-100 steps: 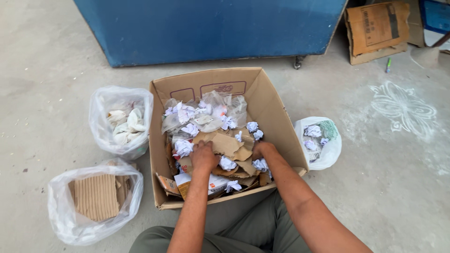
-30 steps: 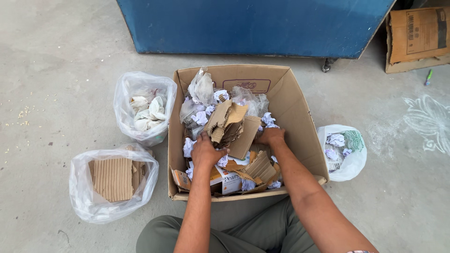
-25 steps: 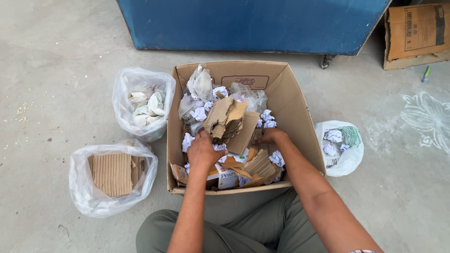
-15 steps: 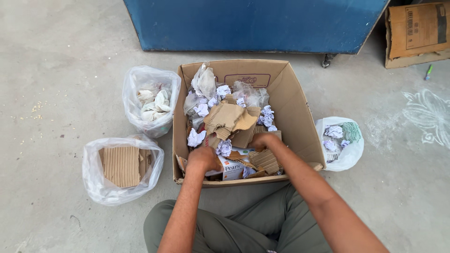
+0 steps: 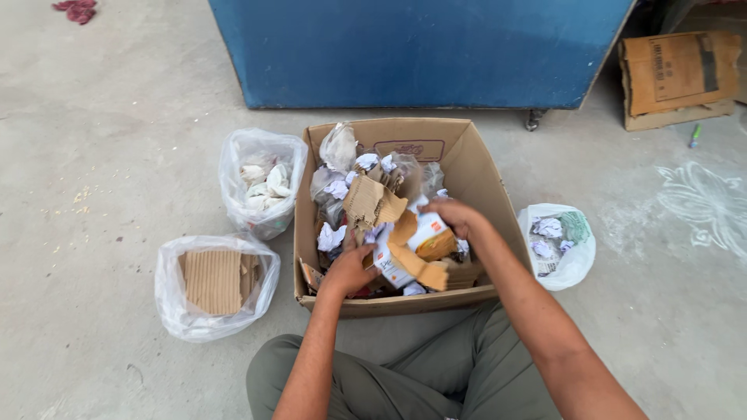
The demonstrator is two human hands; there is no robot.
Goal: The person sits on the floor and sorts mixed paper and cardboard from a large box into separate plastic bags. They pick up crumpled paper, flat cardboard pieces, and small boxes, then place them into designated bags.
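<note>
Carton scrap (image 5: 405, 260) clamped between left hand (image 5: 350, 268) and right hand (image 5: 455, 216), above box (image 5: 475, 167).

The left hand's (image 5: 348, 268) fingertips disappear under the torn carton piece (image 5: 398, 263), so how they grip it can't be told. The right hand's (image 5: 454, 216) palm is turned away. The cardboard box's (image 5: 475, 167) bottom is buried beneath scraps. The blue bin (image 5: 412, 47) runs off the top edge, and the flattened box (image 5: 675, 74) off the right.
</note>
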